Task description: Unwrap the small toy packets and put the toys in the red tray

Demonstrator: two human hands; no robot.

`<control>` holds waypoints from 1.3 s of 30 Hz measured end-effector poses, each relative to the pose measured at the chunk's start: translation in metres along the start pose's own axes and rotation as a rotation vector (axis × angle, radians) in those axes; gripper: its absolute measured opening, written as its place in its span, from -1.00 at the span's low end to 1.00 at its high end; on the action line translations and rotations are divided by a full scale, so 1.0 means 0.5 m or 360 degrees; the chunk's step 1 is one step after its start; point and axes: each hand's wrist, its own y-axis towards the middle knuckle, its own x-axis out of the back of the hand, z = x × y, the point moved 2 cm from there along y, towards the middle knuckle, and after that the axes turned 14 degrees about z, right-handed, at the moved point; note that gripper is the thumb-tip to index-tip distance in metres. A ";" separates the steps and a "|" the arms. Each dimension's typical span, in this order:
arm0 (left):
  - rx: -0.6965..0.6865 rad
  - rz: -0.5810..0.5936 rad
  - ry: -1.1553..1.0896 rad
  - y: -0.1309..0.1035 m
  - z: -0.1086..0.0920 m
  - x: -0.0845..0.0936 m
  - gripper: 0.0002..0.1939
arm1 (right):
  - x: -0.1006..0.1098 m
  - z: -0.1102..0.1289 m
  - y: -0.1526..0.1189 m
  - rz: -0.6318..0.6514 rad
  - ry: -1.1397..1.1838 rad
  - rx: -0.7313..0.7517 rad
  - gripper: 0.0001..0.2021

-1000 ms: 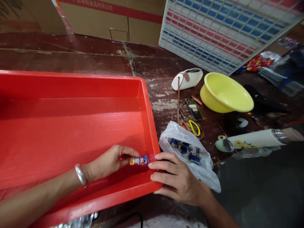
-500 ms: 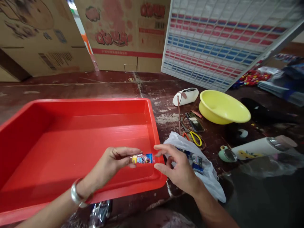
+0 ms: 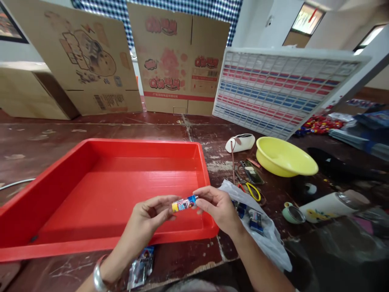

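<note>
A small packet with a yellow and blue printed wrapper (image 3: 183,204) is held between my hands, above the near right part of a red plastic tray (image 3: 136,240). My left hand (image 3: 154,213) has thumb and fingers around the packet's yellow end. The blue end is pinched by the thumb and fingertips of my right hand (image 3: 215,206). The packet tilts slightly up to the right. Just right of the tray, a white plastic bag (image 3: 273,247) lies opened with several dark blue packets (image 3: 255,221) in it. Wrapped packets (image 3: 141,265) also lie below the tray's near edge.
To the right are scissors (image 3: 253,191), a phone (image 3: 251,172), a white pouch (image 3: 240,143), a yellow basin (image 3: 285,158), a small green-lidded cup (image 3: 293,213) and a white bottle (image 3: 325,207). Cardboard boxes (image 3: 179,61) and a white rack (image 3: 282,89) stand behind.
My right hand has closed from open fingers onto the packet's blue end. The packet has tilted up at that end. The camera view has lifted, showing more of the background.
</note>
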 end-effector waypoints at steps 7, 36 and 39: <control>0.0063 0.0162 -0.0222 -0.018 -0.015 0.043 -0.76 | 0.002 0.014 0.023 0.0096 -0.0012 -0.0017 -0.71; 0.0268 0.0450 -0.0464 -0.013 -0.042 0.014 -0.72 | -0.037 0.038 0.109 0.0401 -0.0138 -0.0082 -0.58; 0.0259 0.0455 -0.0498 -0.014 -0.041 0.016 -0.70 | -0.040 0.041 0.112 0.0406 -0.0132 -0.0093 -0.57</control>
